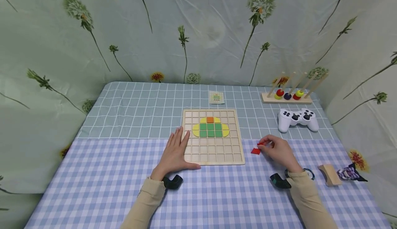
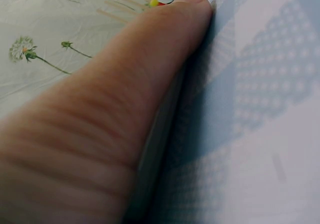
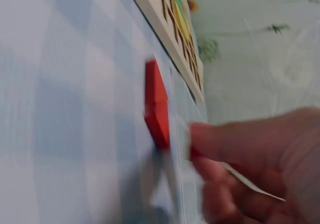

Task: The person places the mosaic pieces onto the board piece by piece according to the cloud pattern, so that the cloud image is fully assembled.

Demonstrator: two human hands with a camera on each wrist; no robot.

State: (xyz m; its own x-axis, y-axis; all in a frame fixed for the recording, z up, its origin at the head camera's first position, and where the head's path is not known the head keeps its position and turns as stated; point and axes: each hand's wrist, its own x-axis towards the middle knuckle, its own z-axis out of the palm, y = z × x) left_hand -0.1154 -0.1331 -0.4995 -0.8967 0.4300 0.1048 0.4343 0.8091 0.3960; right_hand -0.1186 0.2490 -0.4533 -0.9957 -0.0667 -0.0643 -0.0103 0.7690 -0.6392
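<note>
A square wooden grid board point(image 1: 214, 157) lies flat, with green tiles point(image 1: 211, 129), yellow rounded tiles point(image 1: 225, 129) and an orange tile point(image 1: 210, 119) set in its cells. My left hand point(image 1: 175, 153) rests at the board's lower left corner, fingers spread over the left edge and thumb along the front edge. Right of the board, my right hand point(image 1: 277, 152) pinches a small red tile point(image 3: 195, 153) between thumb and fingers, mostly hidden by them. Just below those fingertips, flat red pieces point(image 3: 157, 103) lie on the checked cloth, end to end in the right wrist view.
Behind the board lies a small pattern card point(image 1: 216, 97). At the back right stand a wooden peg rack point(image 1: 286, 99) with coloured beads and a white game controller point(image 1: 297, 118). Right of the right forearm are a wooden arch block point(image 1: 330, 175) and a dark patterned object point(image 1: 350, 173).
</note>
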